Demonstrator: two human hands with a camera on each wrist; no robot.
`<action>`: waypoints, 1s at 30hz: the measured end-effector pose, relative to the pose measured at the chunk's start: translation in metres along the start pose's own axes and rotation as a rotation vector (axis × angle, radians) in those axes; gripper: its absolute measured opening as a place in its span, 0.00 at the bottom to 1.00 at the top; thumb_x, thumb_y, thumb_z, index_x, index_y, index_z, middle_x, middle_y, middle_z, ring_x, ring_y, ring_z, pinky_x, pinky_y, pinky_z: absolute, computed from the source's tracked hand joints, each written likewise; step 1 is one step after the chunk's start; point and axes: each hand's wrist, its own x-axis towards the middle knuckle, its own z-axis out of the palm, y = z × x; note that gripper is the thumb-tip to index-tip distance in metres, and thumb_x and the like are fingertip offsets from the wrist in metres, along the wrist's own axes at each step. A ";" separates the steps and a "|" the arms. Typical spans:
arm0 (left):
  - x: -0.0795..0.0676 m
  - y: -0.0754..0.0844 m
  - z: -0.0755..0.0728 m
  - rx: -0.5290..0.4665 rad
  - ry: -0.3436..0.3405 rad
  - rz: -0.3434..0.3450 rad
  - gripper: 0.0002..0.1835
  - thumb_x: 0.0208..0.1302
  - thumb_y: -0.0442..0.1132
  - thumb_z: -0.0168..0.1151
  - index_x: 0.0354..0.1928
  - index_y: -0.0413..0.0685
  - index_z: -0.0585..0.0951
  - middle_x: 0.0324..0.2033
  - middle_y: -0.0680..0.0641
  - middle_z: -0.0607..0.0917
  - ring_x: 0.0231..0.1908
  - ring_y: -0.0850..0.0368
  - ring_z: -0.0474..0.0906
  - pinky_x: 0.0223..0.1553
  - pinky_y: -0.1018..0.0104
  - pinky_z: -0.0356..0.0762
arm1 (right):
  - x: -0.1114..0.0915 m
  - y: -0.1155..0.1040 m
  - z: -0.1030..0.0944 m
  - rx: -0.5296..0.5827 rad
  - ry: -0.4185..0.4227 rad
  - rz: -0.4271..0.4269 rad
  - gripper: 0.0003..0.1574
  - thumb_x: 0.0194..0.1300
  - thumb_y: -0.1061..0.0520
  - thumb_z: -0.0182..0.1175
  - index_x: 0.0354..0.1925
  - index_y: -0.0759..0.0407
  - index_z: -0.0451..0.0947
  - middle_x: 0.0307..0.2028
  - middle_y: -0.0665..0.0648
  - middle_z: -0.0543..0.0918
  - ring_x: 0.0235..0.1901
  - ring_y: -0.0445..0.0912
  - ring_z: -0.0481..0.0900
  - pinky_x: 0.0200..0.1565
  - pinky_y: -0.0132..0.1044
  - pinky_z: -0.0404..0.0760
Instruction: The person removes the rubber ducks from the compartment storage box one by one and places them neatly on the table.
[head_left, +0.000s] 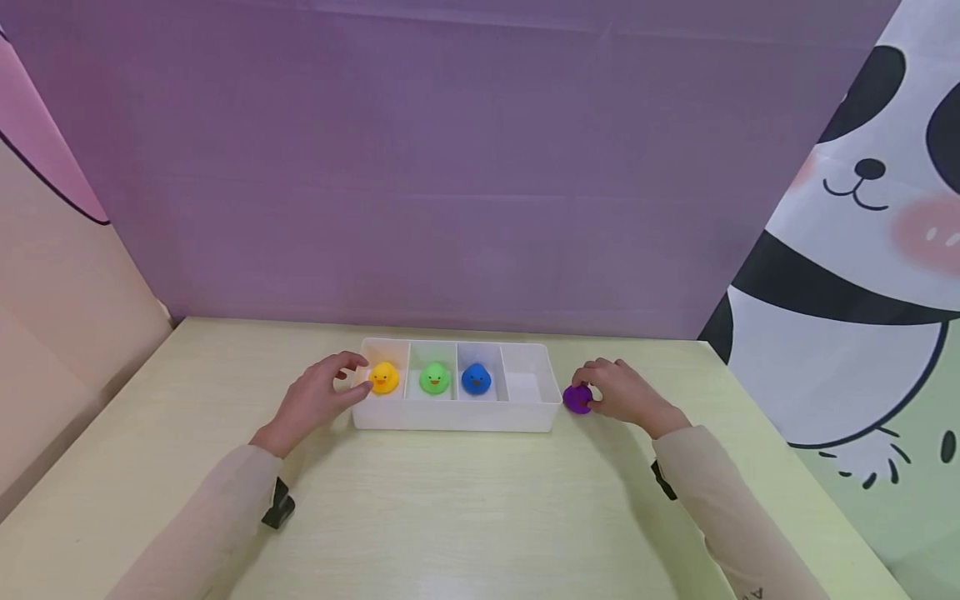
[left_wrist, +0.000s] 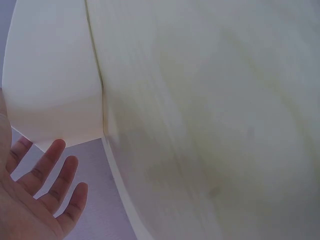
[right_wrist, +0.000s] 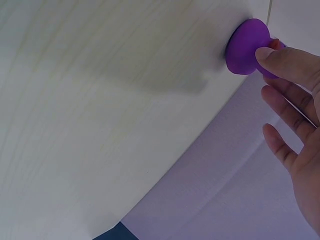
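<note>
A white four-compartment box [head_left: 453, 417] stands on the table. From left to right, its first three compartments hold a yellow duck [head_left: 384, 378], a green duck [head_left: 435, 379] and a blue duck [head_left: 476, 380]; the rightmost compartment is bare. My left hand [head_left: 318, 400] is at the box's left end, thumb by the rim near the yellow duck, fingers spread and slightly bent in the left wrist view. Just off the box's right end, my right hand [head_left: 618, 392] pinches a purple toy duck [right_wrist: 247, 47] between thumb and fingers. Its orange beak shows beside the thumb.
The pale wooden table [head_left: 450, 517] ends at a purple backdrop [head_left: 450, 183] behind the box. A panda-printed wall [head_left: 847, 358] is on the right, a pale wall [head_left: 60, 333] on the left.
</note>
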 end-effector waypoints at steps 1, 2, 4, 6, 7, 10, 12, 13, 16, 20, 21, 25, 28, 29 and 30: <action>0.000 0.000 0.000 0.000 0.002 0.001 0.21 0.58 0.49 0.60 0.52 0.50 0.74 0.49 0.44 0.78 0.48 0.45 0.75 0.44 0.51 0.76 | 0.000 0.000 0.000 0.000 0.000 -0.003 0.20 0.41 0.66 0.70 0.37 0.57 0.80 0.36 0.53 0.81 0.39 0.49 0.77 0.39 0.48 0.72; 0.000 0.000 0.000 0.001 0.003 0.002 0.21 0.58 0.49 0.60 0.52 0.50 0.74 0.49 0.44 0.78 0.48 0.45 0.75 0.44 0.51 0.76 | 0.000 0.000 0.000 0.003 -0.001 -0.001 0.20 0.41 0.66 0.70 0.37 0.57 0.80 0.36 0.53 0.81 0.39 0.49 0.77 0.39 0.48 0.72; 0.000 0.000 0.000 0.001 0.004 0.005 0.21 0.58 0.49 0.60 0.52 0.50 0.74 0.49 0.44 0.78 0.48 0.45 0.75 0.44 0.51 0.76 | 0.000 0.001 0.000 0.004 -0.006 0.004 0.20 0.42 0.66 0.70 0.37 0.57 0.80 0.36 0.53 0.81 0.40 0.49 0.77 0.39 0.48 0.72; 0.000 0.000 0.000 0.001 0.006 0.006 0.21 0.58 0.49 0.60 0.52 0.50 0.74 0.49 0.44 0.78 0.48 0.45 0.75 0.44 0.51 0.76 | 0.000 0.001 -0.001 0.007 -0.010 0.010 0.20 0.42 0.65 0.70 0.38 0.57 0.80 0.37 0.53 0.82 0.40 0.49 0.77 0.40 0.48 0.73; 0.000 0.001 0.000 0.000 0.005 0.008 0.21 0.58 0.49 0.60 0.52 0.50 0.74 0.49 0.44 0.78 0.48 0.45 0.75 0.44 0.51 0.76 | 0.000 0.002 -0.001 0.007 -0.012 0.009 0.20 0.42 0.65 0.70 0.38 0.57 0.80 0.37 0.53 0.82 0.40 0.50 0.76 0.39 0.48 0.72; 0.000 0.001 -0.001 -0.004 0.004 0.008 0.22 0.58 0.49 0.60 0.52 0.50 0.74 0.49 0.44 0.78 0.48 0.45 0.74 0.44 0.50 0.75 | 0.000 0.002 -0.003 0.009 -0.018 0.010 0.19 0.43 0.64 0.70 0.38 0.56 0.80 0.37 0.53 0.82 0.41 0.50 0.76 0.40 0.49 0.72; 0.000 0.001 -0.001 -0.004 0.003 0.006 0.22 0.58 0.49 0.60 0.52 0.50 0.74 0.49 0.44 0.78 0.48 0.45 0.75 0.44 0.50 0.75 | 0.001 0.002 -0.005 0.007 -0.020 0.002 0.20 0.43 0.64 0.70 0.38 0.56 0.80 0.37 0.53 0.81 0.41 0.50 0.76 0.39 0.49 0.72; 0.000 0.001 -0.001 -0.004 0.003 0.006 0.22 0.58 0.49 0.60 0.52 0.50 0.74 0.49 0.44 0.78 0.48 0.45 0.74 0.44 0.50 0.75 | 0.001 0.002 -0.006 0.006 -0.021 -0.001 0.20 0.42 0.64 0.70 0.38 0.56 0.79 0.37 0.53 0.81 0.41 0.50 0.76 0.39 0.49 0.72; -0.001 0.000 -0.001 -0.005 -0.001 0.001 0.21 0.58 0.49 0.60 0.52 0.50 0.74 0.49 0.44 0.78 0.48 0.45 0.74 0.44 0.50 0.75 | 0.001 0.000 -0.012 -0.005 -0.029 -0.005 0.20 0.43 0.65 0.70 0.39 0.57 0.79 0.38 0.54 0.81 0.41 0.51 0.76 0.40 0.50 0.73; 0.000 0.000 0.000 -0.002 -0.007 -0.008 0.21 0.58 0.49 0.60 0.52 0.51 0.73 0.50 0.44 0.78 0.48 0.45 0.74 0.45 0.51 0.75 | 0.003 0.000 -0.020 -0.025 -0.018 -0.004 0.21 0.43 0.65 0.69 0.40 0.58 0.78 0.38 0.55 0.81 0.42 0.52 0.76 0.40 0.50 0.73; 0.000 0.000 0.000 0.000 -0.006 -0.010 0.21 0.58 0.49 0.60 0.52 0.51 0.73 0.50 0.44 0.78 0.48 0.45 0.74 0.44 0.51 0.75 | 0.004 0.001 -0.021 -0.027 -0.010 -0.007 0.21 0.43 0.65 0.69 0.40 0.58 0.78 0.38 0.55 0.81 0.42 0.52 0.76 0.40 0.49 0.73; 0.000 -0.001 0.000 0.002 -0.003 -0.007 0.21 0.58 0.49 0.60 0.52 0.51 0.73 0.50 0.44 0.78 0.48 0.45 0.74 0.44 0.51 0.76 | 0.009 0.003 -0.026 -0.032 0.039 -0.028 0.21 0.42 0.66 0.69 0.39 0.58 0.78 0.37 0.54 0.81 0.41 0.51 0.76 0.40 0.49 0.73; 0.000 -0.001 0.000 0.000 -0.004 -0.010 0.22 0.58 0.49 0.60 0.53 0.51 0.73 0.50 0.44 0.78 0.48 0.45 0.74 0.44 0.51 0.76 | 0.012 0.003 -0.029 -0.029 0.059 -0.042 0.21 0.42 0.65 0.69 0.39 0.59 0.79 0.36 0.54 0.81 0.39 0.51 0.77 0.42 0.49 0.74; 0.000 0.000 0.000 0.000 -0.004 -0.012 0.22 0.58 0.50 0.60 0.53 0.51 0.73 0.50 0.44 0.77 0.48 0.45 0.74 0.44 0.51 0.76 | 0.014 0.002 -0.031 -0.028 0.064 -0.045 0.21 0.42 0.65 0.69 0.39 0.59 0.79 0.36 0.54 0.81 0.39 0.51 0.78 0.43 0.48 0.75; 0.000 0.000 0.000 0.001 -0.004 -0.010 0.22 0.58 0.49 0.60 0.53 0.51 0.73 0.50 0.44 0.77 0.48 0.45 0.74 0.44 0.51 0.76 | 0.015 0.001 -0.032 -0.026 0.069 -0.049 0.20 0.43 0.65 0.69 0.39 0.59 0.79 0.36 0.54 0.81 0.38 0.51 0.78 0.43 0.48 0.75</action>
